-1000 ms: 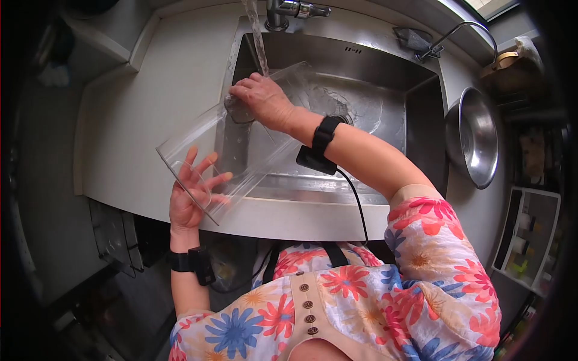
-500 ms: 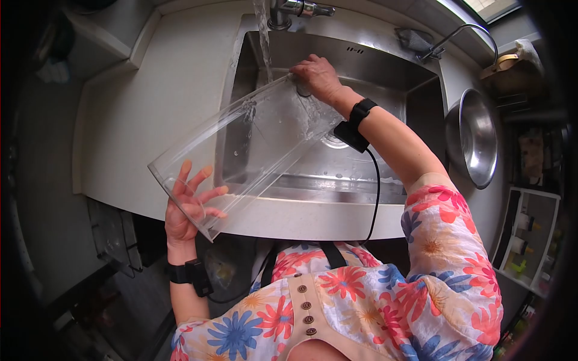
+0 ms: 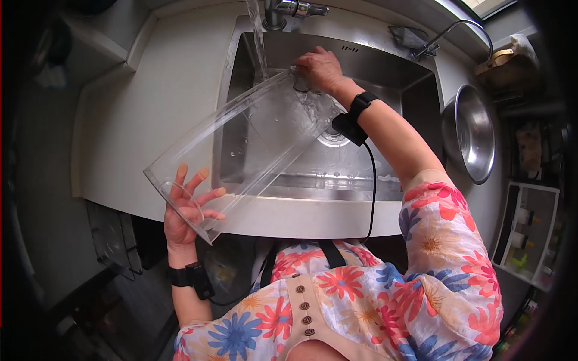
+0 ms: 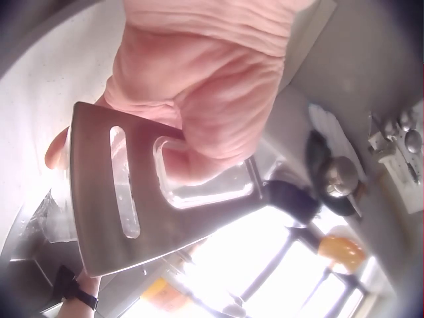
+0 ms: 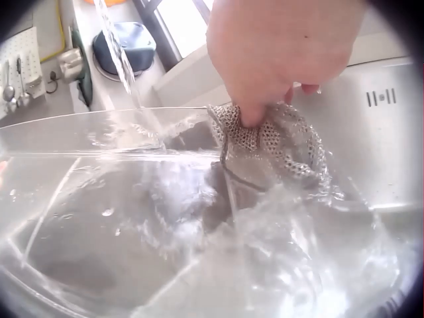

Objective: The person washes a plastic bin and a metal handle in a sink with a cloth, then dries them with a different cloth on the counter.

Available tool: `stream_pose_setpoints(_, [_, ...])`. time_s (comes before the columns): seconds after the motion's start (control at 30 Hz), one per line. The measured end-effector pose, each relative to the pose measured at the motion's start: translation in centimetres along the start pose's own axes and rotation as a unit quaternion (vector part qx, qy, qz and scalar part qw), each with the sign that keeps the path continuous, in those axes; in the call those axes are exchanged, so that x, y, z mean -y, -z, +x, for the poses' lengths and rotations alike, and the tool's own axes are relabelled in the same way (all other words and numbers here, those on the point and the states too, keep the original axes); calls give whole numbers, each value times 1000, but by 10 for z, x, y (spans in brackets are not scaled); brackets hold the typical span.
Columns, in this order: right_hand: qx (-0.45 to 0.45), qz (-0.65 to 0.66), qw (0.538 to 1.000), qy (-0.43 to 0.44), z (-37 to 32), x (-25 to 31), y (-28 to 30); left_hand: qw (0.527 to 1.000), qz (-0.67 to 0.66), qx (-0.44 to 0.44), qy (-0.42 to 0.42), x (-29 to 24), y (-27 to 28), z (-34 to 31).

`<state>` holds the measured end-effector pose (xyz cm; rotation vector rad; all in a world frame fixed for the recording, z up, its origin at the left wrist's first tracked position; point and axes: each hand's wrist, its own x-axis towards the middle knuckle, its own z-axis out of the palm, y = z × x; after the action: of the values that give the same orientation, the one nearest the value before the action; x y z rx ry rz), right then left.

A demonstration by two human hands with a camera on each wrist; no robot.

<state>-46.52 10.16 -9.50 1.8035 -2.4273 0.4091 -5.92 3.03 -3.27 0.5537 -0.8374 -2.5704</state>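
Note:
A clear plastic bin (image 3: 250, 129) slants over the sink, wet inside. My left hand (image 3: 182, 210) grips its near-left end, fingers spread against it. In the left wrist view, the thumb (image 4: 192, 165) passes through the cutout of the end panel (image 4: 146, 218), which also has a long slot. My right hand (image 3: 322, 71) is at the bin's far end. It pinches a metal-looking mesh scrubbing cloth (image 5: 265, 136) over the upper rim. Some right fingers are hidden behind the hand.
Water (image 3: 257, 45) runs from the tap (image 3: 277, 15) beside the bin's far end. Below lies the steel sink (image 3: 385, 114). A steel bowl (image 3: 475, 135) leans at the right, near a thin curved spout (image 3: 463, 27). A black cable (image 3: 373, 192) hangs from the right wrist.
My right hand has moved right and away along the bin's upper rim to its far end, with the mesh cloth. The bin's near end has shifted slightly left and toward me.

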Motion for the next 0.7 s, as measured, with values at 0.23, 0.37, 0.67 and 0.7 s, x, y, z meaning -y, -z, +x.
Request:
stream_pose_setpoints(0.23, [-48,100,994,-22,-5,13,9,1000,-9,17,3,6,6,4])
stream_pose_setpoints(0.37, [-74,143,984,79,-6,87,23,1000,-17,24,3,10,-1,14])
stream_pose_setpoints(0.67, [-61,155,981,-95,-11,17,7,999,-39,22,-5,12,4,12])
stream_pose_setpoints(0.7, [-86,197,969,-119,-13,6,12,999,-41,33,-1,13,7,10])
